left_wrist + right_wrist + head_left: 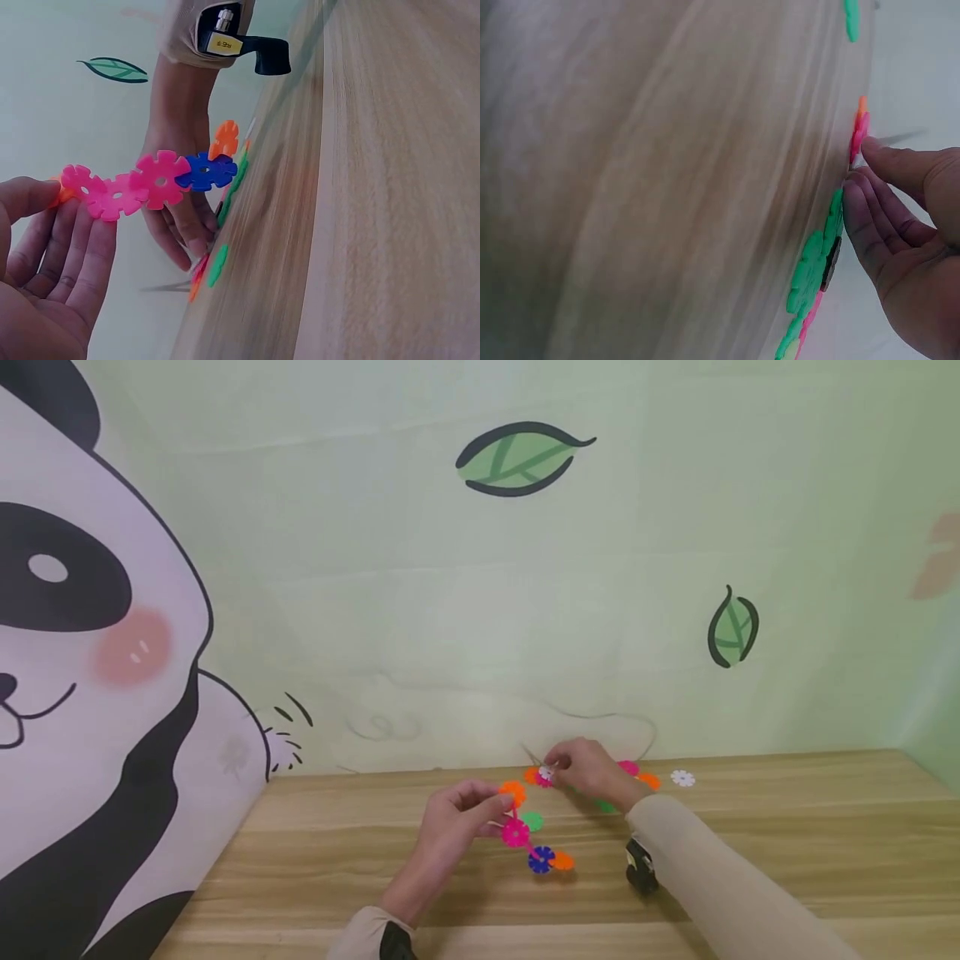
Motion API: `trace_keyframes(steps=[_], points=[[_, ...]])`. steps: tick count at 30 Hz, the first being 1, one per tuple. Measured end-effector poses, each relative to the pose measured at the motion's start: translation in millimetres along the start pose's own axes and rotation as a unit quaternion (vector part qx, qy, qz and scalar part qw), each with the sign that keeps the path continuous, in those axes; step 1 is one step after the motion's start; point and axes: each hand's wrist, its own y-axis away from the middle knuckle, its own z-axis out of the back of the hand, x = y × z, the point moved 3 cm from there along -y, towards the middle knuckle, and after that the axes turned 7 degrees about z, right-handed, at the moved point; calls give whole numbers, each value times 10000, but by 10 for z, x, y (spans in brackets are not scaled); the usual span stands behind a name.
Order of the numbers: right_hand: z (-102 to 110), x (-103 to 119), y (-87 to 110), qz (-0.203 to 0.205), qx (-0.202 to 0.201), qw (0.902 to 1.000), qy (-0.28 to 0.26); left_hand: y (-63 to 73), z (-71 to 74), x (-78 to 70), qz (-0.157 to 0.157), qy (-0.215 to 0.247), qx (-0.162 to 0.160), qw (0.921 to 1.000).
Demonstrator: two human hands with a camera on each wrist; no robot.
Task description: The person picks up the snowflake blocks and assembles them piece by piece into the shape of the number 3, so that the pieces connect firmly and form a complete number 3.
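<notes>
My left hand [452, 821] pinches the orange disc [512, 792] at one end of a chain of notched plastic snowflake discs, held up over the table. Pink discs [161, 181] follow it, joined edge to edge, then a blue disc [206, 172] and an orange disc [225, 139] at the free end. Toward the back of the table, my right hand [588, 768] reaches down, thumb and fingertips pinching a white disc [546, 772]. Right beside those fingertips lie a pink disc [861, 135] and an orange disc [531, 775].
Several loose discs lie around the right hand, among them green discs [806, 274], a pink disc [628, 767] and an orange disc [649, 782]. Farther right is another white disc [682, 778]. The wooden table [315, 860] meets a printed wall [420, 610] behind.
</notes>
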Motion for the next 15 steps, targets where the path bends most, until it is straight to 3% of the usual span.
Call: trace_keyframes(steps=[7, 15], points=[[-13, -4, 2, 45, 154, 9991, 390, -11, -17, -6, -30, 33, 26, 10000], [0, 4, 41, -275, 22, 9991, 313, -5, -8, 3, -8, 10, 19, 10000]])
